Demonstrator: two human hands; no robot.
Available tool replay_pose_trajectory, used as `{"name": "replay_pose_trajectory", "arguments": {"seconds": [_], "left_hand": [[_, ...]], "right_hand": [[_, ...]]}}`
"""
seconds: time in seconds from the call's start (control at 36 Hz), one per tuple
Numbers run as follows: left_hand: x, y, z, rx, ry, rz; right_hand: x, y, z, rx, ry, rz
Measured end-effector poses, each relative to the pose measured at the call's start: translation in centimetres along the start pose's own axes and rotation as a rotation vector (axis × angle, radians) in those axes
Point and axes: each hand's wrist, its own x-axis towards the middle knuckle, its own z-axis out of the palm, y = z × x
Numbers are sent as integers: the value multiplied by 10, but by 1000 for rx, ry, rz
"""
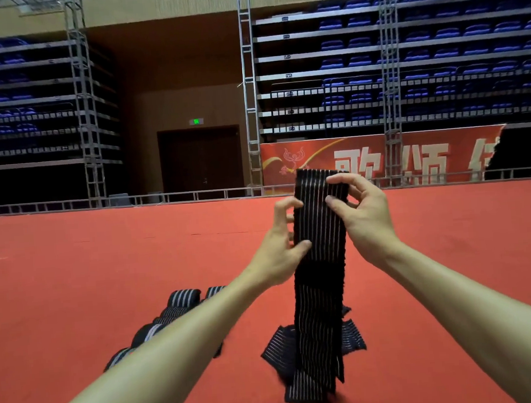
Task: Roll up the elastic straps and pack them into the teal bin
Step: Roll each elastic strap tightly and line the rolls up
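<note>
From the head camera, a black elastic strap [318, 225] with thin white stripes stands upright just right of centre. The left hand [278, 244] pinches its 9 o'clock edge and the right hand [365, 215] curls over its top end from 3 o'clock, so both hands are clamped on it, close together. The strap's lower length hangs toward 6 o'clock and lies crumpled on the red carpet [73, 280], while a row of rolled straps [183, 298] sits on the carpet at 8 o'clock, partly hidden behind the left forearm.
</note>
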Motion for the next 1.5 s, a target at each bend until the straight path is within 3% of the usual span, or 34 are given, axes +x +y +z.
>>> {"name": "replay_pose_trajectory", "arguments": {"seconds": [0.11, 0.36, 0.58, 0.69, 0.78, 0.92, 1.0, 1.17, 1.25, 1.5], "left_hand": [[-13, -12, 20, 44, -68, -26], [-29, -13, 45, -212, -83, -154], [-78, -43, 54, -173, -374, -222], [-101, -57, 42, -257, -394, -367], [-114, -68, 31, -213, -409, -412], [-131, -93, 18, 55, -523, -386], [-140, -109, 17, 154, -604, -430], [-164, -138, 32, 464, -756, -433], [-170, -143, 38, 526, -730, -413], [-172, -165, 34, 510, -635, -490]], "right_hand": [[3, 2, 1, 65, 73, 66], [-9, -1, -3, -100, 84, 36], [1, 14, -36, -143, 324, 62], [-4, 36, -64, -198, 425, 121], [-26, 62, -81, -252, 460, 175], [-88, 114, -106, -360, 468, 312], [-130, 140, -120, -452, 417, 401], [-204, 164, -141, -664, 103, 636], [-224, 175, -151, -753, 14, 664], [-226, 179, -150, -841, -29, 673]]}}
